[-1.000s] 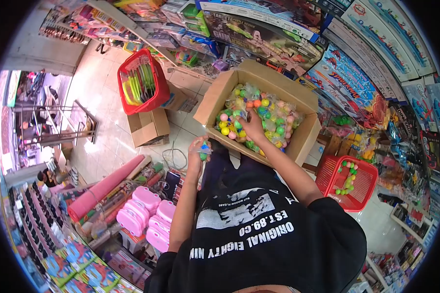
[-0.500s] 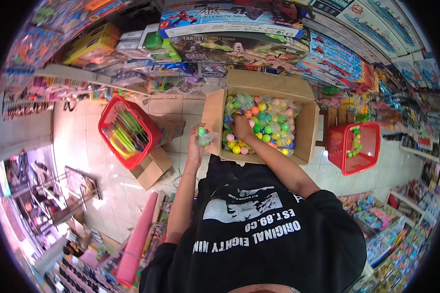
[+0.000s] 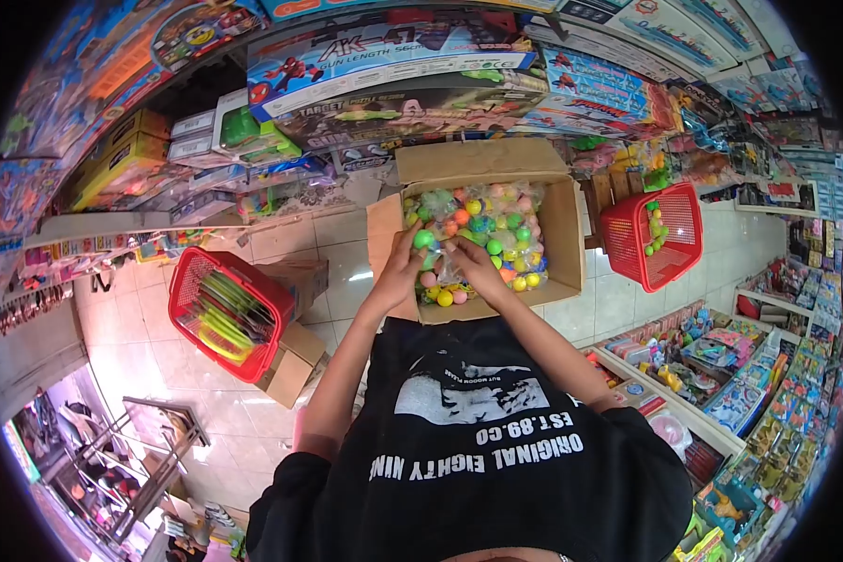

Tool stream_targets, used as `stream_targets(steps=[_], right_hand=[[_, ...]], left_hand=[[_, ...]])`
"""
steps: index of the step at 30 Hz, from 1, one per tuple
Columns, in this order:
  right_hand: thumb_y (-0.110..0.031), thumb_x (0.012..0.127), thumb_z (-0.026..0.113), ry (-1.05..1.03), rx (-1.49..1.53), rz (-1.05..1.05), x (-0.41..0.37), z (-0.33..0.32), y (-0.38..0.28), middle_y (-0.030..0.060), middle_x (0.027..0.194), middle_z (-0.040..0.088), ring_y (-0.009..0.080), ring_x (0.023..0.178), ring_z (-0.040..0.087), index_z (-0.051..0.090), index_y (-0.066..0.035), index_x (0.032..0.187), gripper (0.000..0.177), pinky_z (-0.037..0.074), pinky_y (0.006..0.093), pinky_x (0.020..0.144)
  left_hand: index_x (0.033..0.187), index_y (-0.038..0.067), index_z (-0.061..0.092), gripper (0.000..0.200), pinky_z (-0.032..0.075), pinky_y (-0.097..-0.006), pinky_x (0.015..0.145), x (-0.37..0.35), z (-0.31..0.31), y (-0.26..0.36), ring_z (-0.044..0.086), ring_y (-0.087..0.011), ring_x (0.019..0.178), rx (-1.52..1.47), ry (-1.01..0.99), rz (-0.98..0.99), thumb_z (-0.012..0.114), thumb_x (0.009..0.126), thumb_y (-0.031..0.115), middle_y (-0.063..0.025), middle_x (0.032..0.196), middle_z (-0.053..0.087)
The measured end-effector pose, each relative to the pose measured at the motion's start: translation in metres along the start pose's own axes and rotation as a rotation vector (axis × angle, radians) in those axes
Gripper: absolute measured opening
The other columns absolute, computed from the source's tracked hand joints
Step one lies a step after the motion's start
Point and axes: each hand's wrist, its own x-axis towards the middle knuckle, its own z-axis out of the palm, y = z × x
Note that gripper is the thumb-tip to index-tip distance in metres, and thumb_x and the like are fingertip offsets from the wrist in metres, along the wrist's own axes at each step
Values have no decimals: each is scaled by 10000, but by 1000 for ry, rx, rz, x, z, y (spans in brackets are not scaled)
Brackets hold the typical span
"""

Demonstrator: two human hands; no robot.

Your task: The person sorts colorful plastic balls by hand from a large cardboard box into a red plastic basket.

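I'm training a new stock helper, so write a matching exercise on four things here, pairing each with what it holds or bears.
1. Open brown cardboard box
2. Red plastic basket on the person's left
3. Red plastic basket on the person's right
4. Black short-sleeved shirt

A. Bears white lettering
B. Holds flat yellow-green items set side by side
C. Holds many multicoloured balls, with clear plastic wrapping among them
D. Holds a few small balls, mostly green

Right pairs: 1-C, 2-B, 3-D, 4-A
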Motion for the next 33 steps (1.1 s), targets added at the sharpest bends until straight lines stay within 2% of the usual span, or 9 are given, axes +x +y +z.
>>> stream_targets(steps=[4, 6, 14, 18, 24, 26, 30, 31, 33], right_hand=[[-197, 933, 637, 121, -100, -148, -6, -10, -4, 105, 1060, 668, 169, 929, 628, 616, 15, 1059, 247, 492, 312, 825], [-208, 924, 651, 181, -207, -195, 10, -30, 24, 109, 1005, 684, 165, 906, 635, 618, 20, 1054, 264, 496, 315, 803], [-108, 813, 658, 545, -475, -236, 65, -64, 75, 216, 918, 694, 352, 873, 689, 642, 20, 1012, 238, 531, 400, 774], [-84, 859, 648, 488, -354, -219, 84, -76, 98, 167, 880, 693, 250, 886, 700, 623, 25, 1021, 196, 539, 374, 738], [-58, 854, 643, 358, -333, -156, 86, -87, 97, 155, 915, 692, 229, 868, 689, 586, 22, 1076, 244, 550, 346, 724], [-125, 828, 668, 242, -251, -167, 69, -92, 82, 207, 1037, 683, 317, 884, 687, 589, 12, 1123, 334, 531, 370, 806], [-22, 876, 592, 112, 115, -153, 37, -104, 75, 130, 981, 659, 198, 874, 664, 538, 9, 1208, 337, 536, 328, 728], [101, 859, 505, 85, 118, -251, 27, -109, 71, 91, 1000, 602, 139, 828, 634, 528, 8, 1208, 362, 517, 262, 719], [74, 867, 504, 171, 34, -334, 11, -125, 73, 103, 974, 620, 148, 797, 638, 554, 13, 1178, 320, 527, 285, 697]], left_hand=[[1447, 59, 375, 541, 465, -381, 939, 15, 32, 8, 562, -267, 1085, 233, 32, 128, 564, 940, 77, -191, 1292, 489], [1393, 57, 428, 493, 488, -391, 916, 29, 43, 3, 592, -297, 1083, 138, 4, -35, 591, 929, 86, -196, 1292, 500], [1408, 27, 340, 592, 432, -417, 995, 68, 84, -60, 505, -380, 1193, 354, 14, 140, 613, 882, 23, -228, 1300, 451], [1450, 15, 285, 679, 343, -446, 1083, 74, 85, -61, 360, -425, 1306, 539, -84, 84, 601, 850, -25, -261, 1321, 406], [1475, -18, 256, 694, 375, -441, 1074, 73, 79, -37, 422, -435, 1267, 616, -132, 116, 576, 859, -4, -269, 1331, 422], [1409, -16, 373, 561, 387, -437, 1056, 63, 70, -11, 454, -427, 1244, 582, -88, 188, 559, 880, 21, -257, 1283, 476], [1197, -29, 525, 319, 438, -424, 967, 26, 37, 16, 531, -398, 1115, 772, 260, 350, 559, 888, 45, -216, 1173, 542], [1200, -20, 522, 320, 437, -409, 962, 16, 28, 8, 544, -357, 1108, 678, 346, 322, 558, 889, 46, -204, 1183, 542], [1203, -10, 519, 321, 436, -395, 957, -2, 17, -16, 558, -316, 1101, 583, 421, 298, 558, 890, 47, -193, 1193, 543]])
